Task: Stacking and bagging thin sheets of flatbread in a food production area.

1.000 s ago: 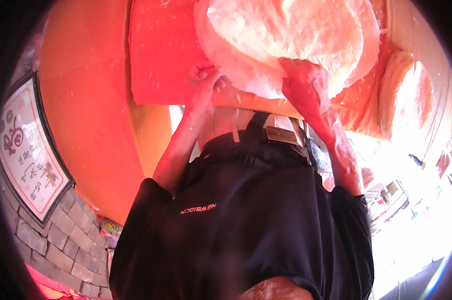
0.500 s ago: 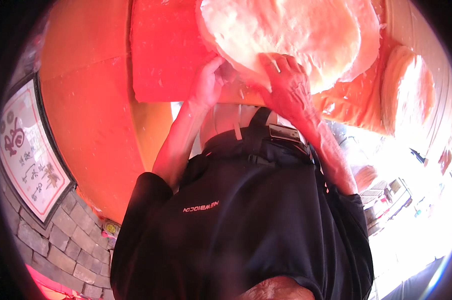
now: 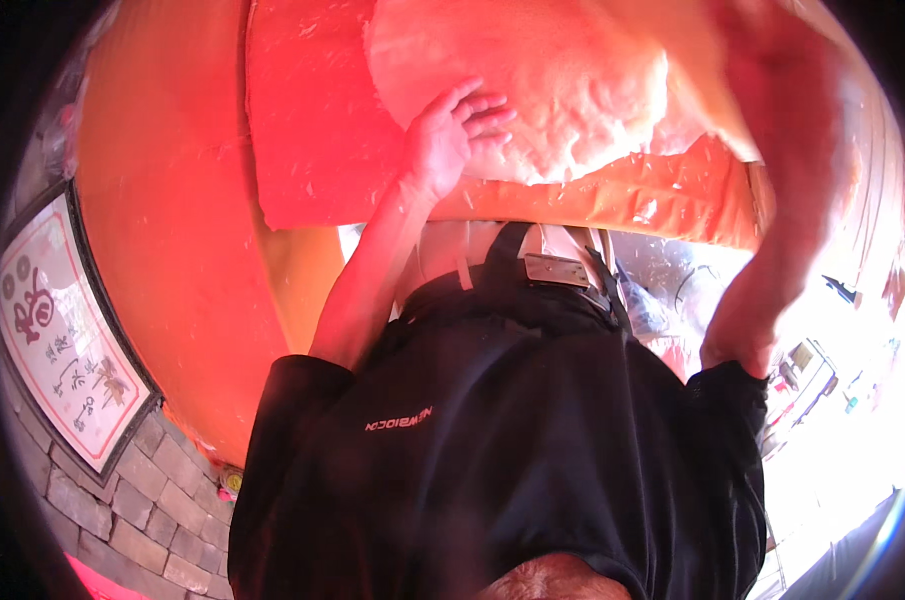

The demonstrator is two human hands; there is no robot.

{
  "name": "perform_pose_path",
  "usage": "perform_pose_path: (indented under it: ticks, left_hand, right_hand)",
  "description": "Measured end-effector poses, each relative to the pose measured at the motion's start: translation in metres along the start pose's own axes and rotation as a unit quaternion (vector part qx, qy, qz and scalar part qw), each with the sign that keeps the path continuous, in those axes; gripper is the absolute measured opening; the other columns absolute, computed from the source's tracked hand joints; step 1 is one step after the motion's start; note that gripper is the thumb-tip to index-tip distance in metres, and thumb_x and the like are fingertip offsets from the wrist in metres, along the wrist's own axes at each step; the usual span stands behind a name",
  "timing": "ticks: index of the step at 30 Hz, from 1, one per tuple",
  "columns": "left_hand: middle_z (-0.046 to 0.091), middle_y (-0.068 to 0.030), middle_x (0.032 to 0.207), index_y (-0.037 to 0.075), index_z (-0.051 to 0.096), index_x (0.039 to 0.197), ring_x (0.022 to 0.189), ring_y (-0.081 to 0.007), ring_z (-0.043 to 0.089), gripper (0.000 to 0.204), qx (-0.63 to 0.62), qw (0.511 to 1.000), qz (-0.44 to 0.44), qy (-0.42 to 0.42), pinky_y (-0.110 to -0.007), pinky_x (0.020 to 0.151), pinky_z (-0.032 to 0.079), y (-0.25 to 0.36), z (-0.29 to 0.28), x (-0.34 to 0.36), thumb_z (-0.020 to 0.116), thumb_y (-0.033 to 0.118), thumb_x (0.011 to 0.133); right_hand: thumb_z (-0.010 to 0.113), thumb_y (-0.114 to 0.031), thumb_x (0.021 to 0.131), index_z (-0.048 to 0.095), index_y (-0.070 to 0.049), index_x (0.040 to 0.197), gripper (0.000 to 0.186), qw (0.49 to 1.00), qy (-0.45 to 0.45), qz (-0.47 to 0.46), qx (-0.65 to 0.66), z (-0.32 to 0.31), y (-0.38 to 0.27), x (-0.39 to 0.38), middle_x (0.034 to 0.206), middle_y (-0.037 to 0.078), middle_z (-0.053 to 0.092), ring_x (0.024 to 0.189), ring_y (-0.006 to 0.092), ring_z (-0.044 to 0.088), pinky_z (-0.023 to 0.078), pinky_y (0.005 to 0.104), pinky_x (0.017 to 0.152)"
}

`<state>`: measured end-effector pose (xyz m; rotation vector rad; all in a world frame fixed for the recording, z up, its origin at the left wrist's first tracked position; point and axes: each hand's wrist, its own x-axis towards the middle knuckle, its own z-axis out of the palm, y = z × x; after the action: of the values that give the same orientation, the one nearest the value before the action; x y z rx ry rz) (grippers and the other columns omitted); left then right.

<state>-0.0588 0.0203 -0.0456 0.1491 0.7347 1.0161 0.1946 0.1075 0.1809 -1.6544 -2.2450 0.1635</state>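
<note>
A large, round, pale soft sheet (image 3: 563,110) with an uneven, ragged edge lies at the top middle; whether it is wadding or dough I cannot tell. My left hand (image 3: 453,140) is open, fingers apart, over the near-left edge of this sheet. Nothing is gripped in it. My right arm reaches far out to the upper right, past the sheet's right side. My right hand (image 3: 758,30), at the top rim, is blurred and partly cut off, so its fingers and anything in them cannot be made out. A smeared pale area lies beside it.
Under the sheet is a red board (image 3: 308,130) on an orange-covered table (image 3: 163,220), with white scraps scattered about. A framed sign (image 3: 73,330) stands at the left above grey brick paving (image 3: 143,500). Small items (image 3: 803,375) lie in glare at the right.
My right hand has left the sheet's near edge and swung up and right. My left hand has moved up onto the sheet, fingers spreading. The sheet appears shifted left in view.
</note>
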Motion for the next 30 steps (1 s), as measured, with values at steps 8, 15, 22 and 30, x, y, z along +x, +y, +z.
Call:
perform_pose_path:
  ticks: [8, 15, 22, 30]
  left_hand:
    - [0.058, -0.0197, 0.126, 0.002, 0.046, 0.136, 0.118, -0.0331, 0.058, 0.047, 0.066, 0.996, 0.004, 0.058, -0.048, 0.098, 0.048, 0.007, 0.004, -0.022, 0.047, 0.033, 0.101]
    - [0.063, -0.0149, 0.114, 0.001, 0.05, 0.132, 0.105, -0.0258, 0.064, 0.039, 0.321, 0.908, 0.112, 0.246, -0.038, 0.088, 0.053, 0.024, -0.033, -0.072, 0.052, 0.022, 0.099]
    - [0.064, -0.0139, 0.114, 0.002, 0.057, 0.12, 0.097, -0.0258, 0.065, 0.042, -0.06, 0.991, 0.094, 0.075, -0.039, 0.083, 0.056, 0.017, 0.067, -0.088, 0.063, 0.035, 0.095]
    - [0.066, -0.0079, 0.112, 0.005, 0.055, 0.126, 0.1, -0.0215, 0.065, 0.041, 0.025, 0.98, 0.062, 0.186, -0.033, 0.084, 0.053, 0.011, 0.027, -0.057, 0.062, 0.001, 0.086]
  right_hand:
    - [0.064, -0.011, 0.074, 0.066, -0.009, 0.086, 0.012, 0.997, -0.014, -0.065, 0.03, 0.057, -0.033, -0.04, 0.069, 0.017, 0.066, 0.068, 0.0345, 0.068, 0.053, 0.0436, 0.061]
    - [0.061, -0.006, 0.068, 0.065, -0.007, 0.078, 0.011, 0.995, -0.045, -0.087, -0.005, 0.058, -0.031, -0.033, 0.064, 0.015, 0.063, 0.062, 0.0329, 0.066, 0.051, 0.0431, 0.055]
    - [0.066, -0.016, 0.065, 0.061, -0.008, 0.071, 0.011, 0.981, -0.039, -0.191, 0.001, 0.113, -0.074, -0.083, 0.064, 0.009, 0.061, 0.062, 0.024, 0.065, 0.046, 0.0359, 0.05]
    - [0.069, -0.021, 0.077, 0.063, 0.002, 0.1, 0.033, 0.975, -0.123, -0.056, 0.174, 0.093, -0.071, -0.116, 0.09, 0.02, 0.067, 0.088, 0.034, 0.066, 0.052, 0.0401, 0.073]
